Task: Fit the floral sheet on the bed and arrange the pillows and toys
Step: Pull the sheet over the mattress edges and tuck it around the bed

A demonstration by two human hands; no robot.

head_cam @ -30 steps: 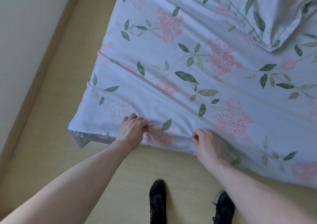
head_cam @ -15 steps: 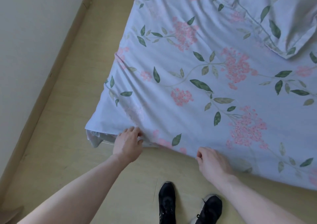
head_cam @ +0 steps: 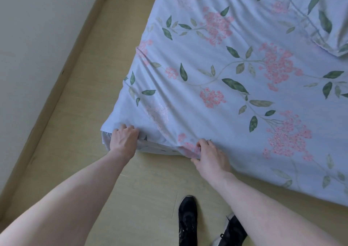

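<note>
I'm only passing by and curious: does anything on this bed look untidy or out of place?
Yes: the floral sheet is rumpled, with long creases running to the near corner, where both hands grip its bunched edge.

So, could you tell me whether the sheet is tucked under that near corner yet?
Not yet: the floral sheet hangs loose, both hands gripping its edge.

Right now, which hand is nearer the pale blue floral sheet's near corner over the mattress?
Left. The left hand grips the pale blue floral sheet right at that corner; the right hand pinches the sheet's edge farther along the near side.
</note>
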